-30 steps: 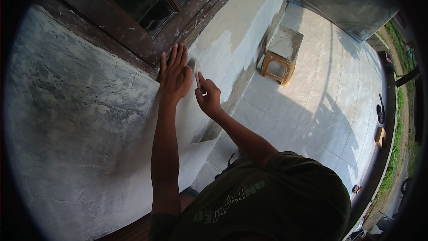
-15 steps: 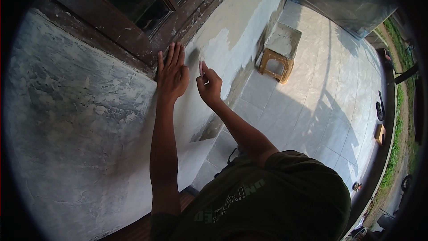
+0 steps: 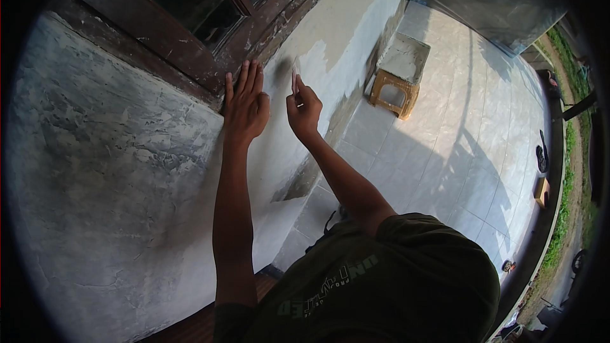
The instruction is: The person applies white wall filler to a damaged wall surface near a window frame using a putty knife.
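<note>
My left hand lies flat and open at the wall's corner, its fingertips on the dark brown wooden window frame. To its right, my right hand is closed around a putty knife, seen almost edge-on, so the width of its blade is hidden. The knife's tip points up at the wall, just below the frame. Pale, smooth coating covers much of that wall, with a beige area higher up and a bare grey patch low down.
A yellow-brown plastic stool stands on the grey tiled floor beside the wall. A rectangular tray with grey paste sits by it. Dark plastic sheeting hangs at the far end. Along the right edge lies a small box.
My right hand with the putty knife has shifted slightly right and up along the wall. My left hand stays where it was.
</note>
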Demonstrator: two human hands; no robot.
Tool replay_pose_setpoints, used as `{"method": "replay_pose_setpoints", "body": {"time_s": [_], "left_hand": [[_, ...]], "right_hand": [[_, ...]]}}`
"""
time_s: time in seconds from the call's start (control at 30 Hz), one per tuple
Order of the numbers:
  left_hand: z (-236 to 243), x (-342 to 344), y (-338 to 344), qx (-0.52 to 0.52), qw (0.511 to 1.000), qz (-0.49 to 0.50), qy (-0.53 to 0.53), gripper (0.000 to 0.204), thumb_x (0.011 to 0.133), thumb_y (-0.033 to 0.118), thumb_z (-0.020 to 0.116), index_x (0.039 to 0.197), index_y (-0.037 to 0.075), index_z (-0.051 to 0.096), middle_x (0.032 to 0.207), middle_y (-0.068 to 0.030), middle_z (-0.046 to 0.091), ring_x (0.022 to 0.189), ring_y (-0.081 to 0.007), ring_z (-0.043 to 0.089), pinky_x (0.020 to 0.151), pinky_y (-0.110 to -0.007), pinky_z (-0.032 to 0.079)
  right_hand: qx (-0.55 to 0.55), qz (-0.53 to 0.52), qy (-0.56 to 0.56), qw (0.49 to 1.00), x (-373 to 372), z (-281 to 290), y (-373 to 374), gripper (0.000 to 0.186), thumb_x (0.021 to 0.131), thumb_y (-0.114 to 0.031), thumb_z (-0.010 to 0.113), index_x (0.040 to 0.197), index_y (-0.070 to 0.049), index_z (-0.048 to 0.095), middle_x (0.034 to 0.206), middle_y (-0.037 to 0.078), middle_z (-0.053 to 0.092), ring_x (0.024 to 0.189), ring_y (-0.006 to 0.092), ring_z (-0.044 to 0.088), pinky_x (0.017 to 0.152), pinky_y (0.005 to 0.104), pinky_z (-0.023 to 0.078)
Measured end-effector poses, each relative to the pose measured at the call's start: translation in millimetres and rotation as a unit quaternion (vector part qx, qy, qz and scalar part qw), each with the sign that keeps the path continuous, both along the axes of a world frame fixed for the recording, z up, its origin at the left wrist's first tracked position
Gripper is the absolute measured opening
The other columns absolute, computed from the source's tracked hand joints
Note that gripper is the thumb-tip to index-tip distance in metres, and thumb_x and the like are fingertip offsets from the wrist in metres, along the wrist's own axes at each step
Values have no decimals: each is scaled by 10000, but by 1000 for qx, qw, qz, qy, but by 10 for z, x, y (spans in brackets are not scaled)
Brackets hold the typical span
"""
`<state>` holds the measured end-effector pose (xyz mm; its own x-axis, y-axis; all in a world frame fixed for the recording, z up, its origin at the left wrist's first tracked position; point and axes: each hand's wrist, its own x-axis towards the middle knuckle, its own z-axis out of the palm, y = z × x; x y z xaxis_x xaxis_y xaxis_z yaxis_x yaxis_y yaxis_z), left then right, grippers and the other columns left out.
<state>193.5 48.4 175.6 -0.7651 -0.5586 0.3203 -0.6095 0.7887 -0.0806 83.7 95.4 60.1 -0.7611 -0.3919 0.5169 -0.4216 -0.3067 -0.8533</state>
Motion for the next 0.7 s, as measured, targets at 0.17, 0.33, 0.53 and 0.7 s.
{"method": "replay_pose_setpoints", "body": {"time_s": [0.17,0.33,0.53,0.7], "left_hand": [[-13,-77,-46,-9,1000,-15,0,608,931,224,266,1496,7,324,1587,-99,286,1497,-209,172,1223,-469,8],[-51,66,-85,-6,1000,-8,9,610,929,228,274,1497,11,324,1595,-101,267,1499,-211,164,1222,-475,5],[13,-41,-31,-10,1000,-3,-4,608,932,227,270,1499,11,320,1593,-105,271,1498,-211,168,1223,-468,11],[3,-76,-48,3,1000,-12,-2,611,933,199,242,1517,25,285,1600,-86,259,1500,-220,160,1220,-482,-6]], "right_hand": [[18,1,36,999,-217,296,-334,497,757,40,619,1252,58,574,801,181,609,724,301,603,681,359,496],[-10,129,42,991,498,-65,200,546,742,68,661,1282,9,597,753,123,615,621,171,589,599,296,503],[-49,-11,-49,998,-251,270,-245,485,762,57,600,1246,36,607,771,128,614,650,204,599,640,306,501],[-11,41,68,997,133,141,-198,557,781,29,662,1322,34,532,850,164,624,740,278,611,685,357,512]]}}
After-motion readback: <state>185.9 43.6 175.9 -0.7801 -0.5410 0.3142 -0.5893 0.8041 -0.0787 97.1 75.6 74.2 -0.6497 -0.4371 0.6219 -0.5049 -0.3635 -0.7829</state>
